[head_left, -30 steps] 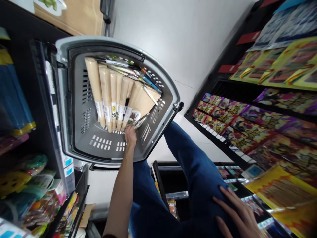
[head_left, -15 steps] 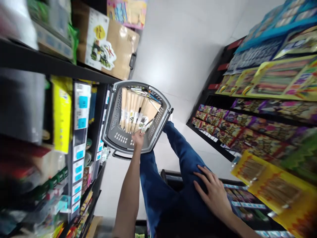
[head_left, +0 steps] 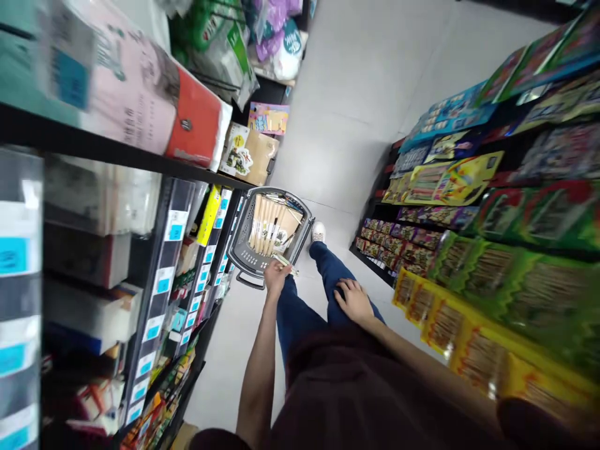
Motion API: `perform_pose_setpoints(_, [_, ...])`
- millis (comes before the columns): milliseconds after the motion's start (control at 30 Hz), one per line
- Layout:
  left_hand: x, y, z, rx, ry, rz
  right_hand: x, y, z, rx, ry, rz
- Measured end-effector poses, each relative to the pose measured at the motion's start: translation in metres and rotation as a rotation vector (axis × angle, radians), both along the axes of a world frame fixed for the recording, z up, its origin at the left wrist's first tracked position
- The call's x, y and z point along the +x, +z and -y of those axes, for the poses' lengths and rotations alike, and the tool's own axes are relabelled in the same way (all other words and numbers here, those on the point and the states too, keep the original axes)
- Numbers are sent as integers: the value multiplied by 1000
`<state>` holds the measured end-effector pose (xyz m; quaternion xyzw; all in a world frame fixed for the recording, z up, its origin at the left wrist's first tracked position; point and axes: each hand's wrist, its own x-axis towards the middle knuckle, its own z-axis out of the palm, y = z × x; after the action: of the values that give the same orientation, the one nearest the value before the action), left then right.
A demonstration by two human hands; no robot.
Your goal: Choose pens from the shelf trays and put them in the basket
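My left hand is closed on a thin, pale, stick-like item at the near rim of a grey plastic basket. Several wooden-handled items with white labels lie side by side in the basket, one with a dark tip. Beside them are a brown piece with a panda picture and some thin blue and dark items. On my thigh rests my right hand, its fingers spread and holding nothing.
Shelves with blue price tags and packaged goods rise on the left. Snack packets hang on a rack at the right. A white shoe stands on the grey floor by the basket.
The view has risen and widened, so the basket looks smaller. My left hand has moved from inside the basket to its near rim, with the thin item lifted. My right hand stays on my leg.
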<state>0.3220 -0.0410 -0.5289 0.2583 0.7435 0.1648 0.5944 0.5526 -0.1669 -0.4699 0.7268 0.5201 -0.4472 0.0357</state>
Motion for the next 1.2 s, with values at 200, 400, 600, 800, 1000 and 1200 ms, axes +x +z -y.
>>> perform_pose_setpoints(200, [20, 108, 5, 20, 159, 157, -11, 47, -74, 64, -237, -354])
perform_pose_setpoints(400, [39, 148, 7, 61, 115, 287, -54, 85, -114, 141, -239, -780])
perform_pose_setpoints(600, [21, 190, 16, 178, 54, 374, -84, 133, -106, 214, -314, -795])
perform_pose_setpoints(800, [-34, 276, 45, 429, 164, 390, -120, 193, -100, 439, -790, -982])
perform_pose_setpoints(1000, [-99, 332, 90, 755, 407, 264, -161, 243, -82, 368, -915, -1077])
perform_pose_setpoints(1200, [-132, 344, 118, 858, 413, 300, -226, 295, -63, 186, -591, -1252])
